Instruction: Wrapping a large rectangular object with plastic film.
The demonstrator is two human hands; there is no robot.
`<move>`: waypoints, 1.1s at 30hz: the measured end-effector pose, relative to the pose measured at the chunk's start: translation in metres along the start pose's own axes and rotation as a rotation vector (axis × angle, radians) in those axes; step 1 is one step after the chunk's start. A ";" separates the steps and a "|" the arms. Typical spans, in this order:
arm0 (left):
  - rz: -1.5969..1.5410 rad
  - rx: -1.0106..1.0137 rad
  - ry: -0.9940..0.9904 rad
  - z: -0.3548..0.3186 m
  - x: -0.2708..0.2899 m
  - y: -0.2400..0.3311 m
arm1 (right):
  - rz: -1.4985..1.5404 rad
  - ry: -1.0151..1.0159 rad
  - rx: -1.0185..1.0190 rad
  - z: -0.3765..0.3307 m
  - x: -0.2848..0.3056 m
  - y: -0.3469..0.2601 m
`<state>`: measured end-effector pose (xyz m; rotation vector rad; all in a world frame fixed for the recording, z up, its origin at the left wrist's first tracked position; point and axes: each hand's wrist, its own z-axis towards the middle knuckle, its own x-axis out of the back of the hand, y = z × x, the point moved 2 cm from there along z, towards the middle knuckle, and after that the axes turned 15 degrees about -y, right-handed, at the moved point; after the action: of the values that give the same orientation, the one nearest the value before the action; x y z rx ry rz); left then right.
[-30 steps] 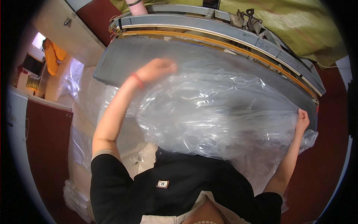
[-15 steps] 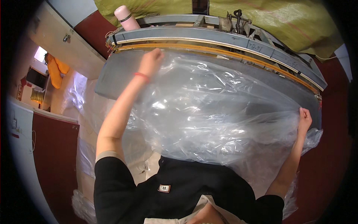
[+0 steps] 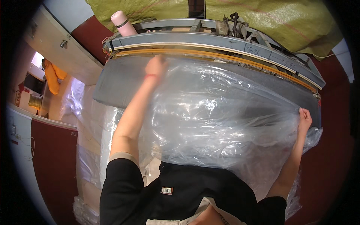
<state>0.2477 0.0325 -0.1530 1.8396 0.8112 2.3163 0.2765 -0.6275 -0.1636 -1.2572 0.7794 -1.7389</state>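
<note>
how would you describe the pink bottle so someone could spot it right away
Start at the long grey machine frame running across the top, above the clear plastic sheet. At its left end stands the bottle, against the green tarp. It is the only pale pink cylinder there, ringed by a dark band.

Both hands on clear plastic sheet

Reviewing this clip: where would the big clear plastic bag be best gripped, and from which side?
Probably by its open edge, from the two ends: the clear plastic bag lies limp and wide over the grey table, as the left hand and right hand hold it.
</note>
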 end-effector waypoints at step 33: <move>-0.601 0.089 0.491 0.050 0.005 -0.068 | 0.172 0.321 -0.095 0.107 -0.111 -0.024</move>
<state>0.2744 0.1103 -0.1718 0.8487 1.3138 2.3317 0.3883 -0.5192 -0.1587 -0.9501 1.1325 -1.8004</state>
